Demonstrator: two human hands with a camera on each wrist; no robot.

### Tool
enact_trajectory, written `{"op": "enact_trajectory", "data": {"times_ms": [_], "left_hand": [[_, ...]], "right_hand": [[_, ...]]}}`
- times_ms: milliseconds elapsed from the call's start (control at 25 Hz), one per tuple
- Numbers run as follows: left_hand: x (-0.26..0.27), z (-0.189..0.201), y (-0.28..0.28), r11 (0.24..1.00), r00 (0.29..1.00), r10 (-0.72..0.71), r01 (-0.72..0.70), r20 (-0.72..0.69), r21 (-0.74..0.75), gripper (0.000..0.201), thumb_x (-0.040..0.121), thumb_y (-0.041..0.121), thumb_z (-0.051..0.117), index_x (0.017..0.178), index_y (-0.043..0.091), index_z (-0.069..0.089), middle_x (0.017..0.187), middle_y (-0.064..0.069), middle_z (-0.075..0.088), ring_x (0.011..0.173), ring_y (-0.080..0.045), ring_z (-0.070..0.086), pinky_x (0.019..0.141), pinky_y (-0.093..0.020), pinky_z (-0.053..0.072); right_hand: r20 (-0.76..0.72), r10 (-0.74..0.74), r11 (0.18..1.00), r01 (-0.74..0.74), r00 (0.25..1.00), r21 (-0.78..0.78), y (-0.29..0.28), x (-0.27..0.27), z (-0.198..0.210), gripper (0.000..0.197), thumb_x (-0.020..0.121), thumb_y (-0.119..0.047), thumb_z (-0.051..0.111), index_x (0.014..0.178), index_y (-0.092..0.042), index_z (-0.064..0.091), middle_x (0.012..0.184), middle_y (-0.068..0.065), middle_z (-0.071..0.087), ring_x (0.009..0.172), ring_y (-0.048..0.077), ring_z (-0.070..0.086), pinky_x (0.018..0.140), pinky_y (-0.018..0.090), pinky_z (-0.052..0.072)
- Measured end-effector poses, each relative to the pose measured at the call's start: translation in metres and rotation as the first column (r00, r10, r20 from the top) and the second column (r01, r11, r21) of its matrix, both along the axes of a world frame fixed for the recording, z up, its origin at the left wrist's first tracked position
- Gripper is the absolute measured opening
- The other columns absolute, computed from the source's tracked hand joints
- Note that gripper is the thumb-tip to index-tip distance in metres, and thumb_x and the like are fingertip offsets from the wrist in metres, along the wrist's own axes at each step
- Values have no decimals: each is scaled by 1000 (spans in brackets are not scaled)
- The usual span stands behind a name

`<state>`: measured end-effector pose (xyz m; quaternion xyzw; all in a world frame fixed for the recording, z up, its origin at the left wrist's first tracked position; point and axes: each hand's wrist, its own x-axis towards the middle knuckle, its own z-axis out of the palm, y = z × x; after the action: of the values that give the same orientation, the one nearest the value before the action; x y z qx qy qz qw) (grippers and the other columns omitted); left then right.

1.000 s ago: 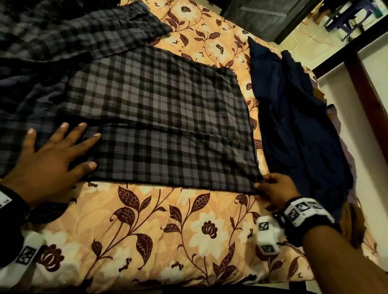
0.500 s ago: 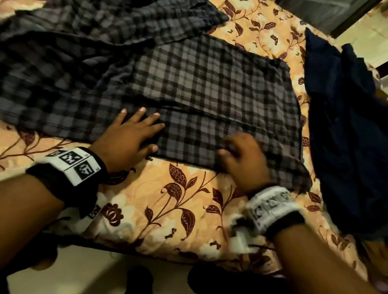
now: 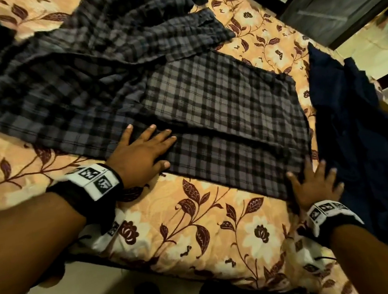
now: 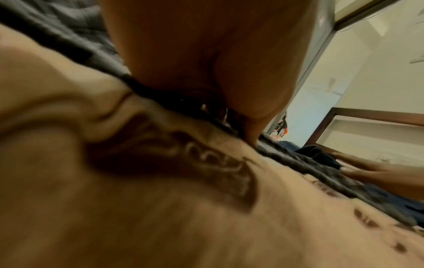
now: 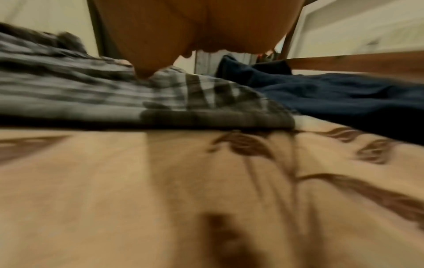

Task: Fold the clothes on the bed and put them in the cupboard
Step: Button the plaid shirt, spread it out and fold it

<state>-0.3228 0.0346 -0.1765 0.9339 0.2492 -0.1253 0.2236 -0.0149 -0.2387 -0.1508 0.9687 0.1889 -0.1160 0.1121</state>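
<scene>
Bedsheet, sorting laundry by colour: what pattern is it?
The bedsheet is peach-orange with dark maroon leaves and cream flowers; the head view shows it best.

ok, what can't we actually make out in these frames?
- Left hand fingers: left wrist view, hidden by the palm; head view shows them flat on the plaid garment.
- Plaid garment's far part: head view, bunched and blurred.
- Navy garment: head view, cut off by the right edge.
- Right hand fingertips: right wrist view, motion blur.

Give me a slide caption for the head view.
Both hands, left and right, flatten checked cloth on floral bed.
</scene>
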Motion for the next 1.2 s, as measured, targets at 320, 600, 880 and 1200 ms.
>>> {"op": "enact_trajectory", "data": {"times_ms": [320,600,880,1200], "left_hand": [[-49,16,32,999,994,-50,49,-102,-6,67,95,58,43,150,51,5,162,14,-10,149,-21,-12,113,-60,-10],[-160,49,99,691,705,649,-703,287,168,38,85,23,64,120,36,66,142,3,51,117,-35,49,96,-51,46],[-139,39,135,556,487,829,-774,275,-303,74,82,19,72,145,36,39,143,-7,50,124,-32,52,102,-48,45],[-146,13,141,522,428,838,-811,340,-265,43,75,3,73,111,24,66,115,-13,64,103,-34,61,90,-45,50]], "right_hand": [[-228,529,846,-487,818,217,121,-165,-40,77,70,-85,2,139,-57,-16,150,-17,-28,144,18,-19,113,52,-11],[-22,63,993,-65,998,-104,111,-68,7,101,68,-90,16,148,-30,25,156,10,22,143,36,16,114,58,12],[-87,576,817,-568,813,103,325,-116,26,35,94,-42,51,128,-36,57,160,-3,14,148,27,-2,114,58,2],[-37,661,747,-652,750,128,414,-42,1,43,98,-14,47,140,-21,42,136,17,45,110,39,55,86,44,49]]}}
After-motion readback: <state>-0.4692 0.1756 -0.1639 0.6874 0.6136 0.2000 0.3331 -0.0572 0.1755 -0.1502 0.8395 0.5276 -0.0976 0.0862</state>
